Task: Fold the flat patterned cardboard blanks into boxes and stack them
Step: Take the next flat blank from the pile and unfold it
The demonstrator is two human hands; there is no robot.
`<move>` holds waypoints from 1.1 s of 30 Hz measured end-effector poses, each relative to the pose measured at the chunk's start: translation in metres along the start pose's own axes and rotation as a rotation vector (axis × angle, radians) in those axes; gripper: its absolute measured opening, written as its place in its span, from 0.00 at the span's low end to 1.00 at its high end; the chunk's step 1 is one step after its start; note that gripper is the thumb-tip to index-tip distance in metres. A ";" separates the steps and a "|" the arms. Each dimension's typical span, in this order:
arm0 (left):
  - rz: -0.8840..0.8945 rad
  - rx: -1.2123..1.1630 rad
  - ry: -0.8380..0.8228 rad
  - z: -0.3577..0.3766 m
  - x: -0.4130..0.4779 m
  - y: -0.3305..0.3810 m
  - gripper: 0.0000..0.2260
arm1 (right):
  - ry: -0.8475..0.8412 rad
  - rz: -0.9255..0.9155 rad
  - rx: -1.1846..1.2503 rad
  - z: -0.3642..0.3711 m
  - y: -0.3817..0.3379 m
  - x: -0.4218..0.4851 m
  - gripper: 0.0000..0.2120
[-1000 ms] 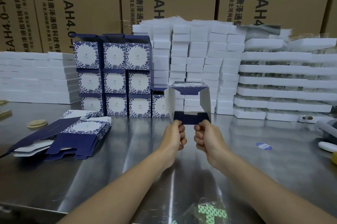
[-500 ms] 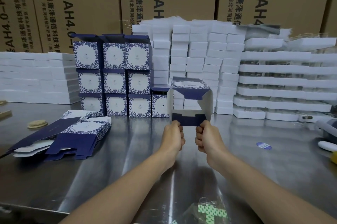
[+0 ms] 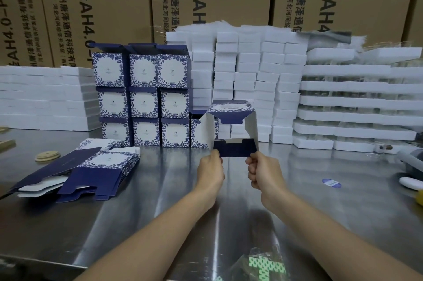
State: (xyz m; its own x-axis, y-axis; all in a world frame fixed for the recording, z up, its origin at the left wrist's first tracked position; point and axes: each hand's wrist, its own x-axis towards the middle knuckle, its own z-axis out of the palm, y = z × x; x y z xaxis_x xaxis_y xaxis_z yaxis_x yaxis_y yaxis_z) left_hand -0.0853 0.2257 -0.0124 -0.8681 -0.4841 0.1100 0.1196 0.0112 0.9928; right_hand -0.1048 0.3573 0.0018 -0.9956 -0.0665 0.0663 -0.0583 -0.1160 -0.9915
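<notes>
I hold a half-formed blue-and-white patterned box (image 3: pixel 231 110) in the air above the steel table (image 3: pixel 160 189), opened into a square tube with its open end facing me. My left hand (image 3: pixel 211 172) pinches the left corner of its dark blue bottom flap (image 3: pixel 235 149). My right hand (image 3: pixel 263 173) pinches the flap's right corner. A fanned pile of flat patterned blanks (image 3: pixel 91 168) lies on the table to the left. Behind it stands a stack of folded boxes (image 3: pixel 143 97), three wide and three high, with one more folded box (image 3: pixel 198 130) at its right foot.
White foam blocks (image 3: pixel 249 79) and white trays (image 3: pixel 357 106) are piled along the back, in front of brown shipping cartons (image 3: pixel 103 6). A round wooden disc (image 3: pixel 48 156) lies far left, a blue sticker (image 3: pixel 331 182) at the right, a green-patterned bag (image 3: pixel 265 265) at the near edge.
The box has opened wider into a squarer tube and my hands have moved slightly apart along the bottom flap. The piles on the table have not moved.
</notes>
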 end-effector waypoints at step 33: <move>0.316 0.564 0.071 -0.019 0.017 -0.005 0.22 | 0.008 -0.408 0.028 -0.028 -0.012 0.020 0.11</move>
State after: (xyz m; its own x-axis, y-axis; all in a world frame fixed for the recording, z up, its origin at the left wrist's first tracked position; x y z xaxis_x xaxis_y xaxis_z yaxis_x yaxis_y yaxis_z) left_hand -0.0918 0.2009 -0.0163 -0.7964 -0.4384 0.4166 0.0758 0.6111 0.7879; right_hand -0.1264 0.3847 0.0117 -0.8916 -0.0014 0.4528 -0.4469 -0.1580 -0.8805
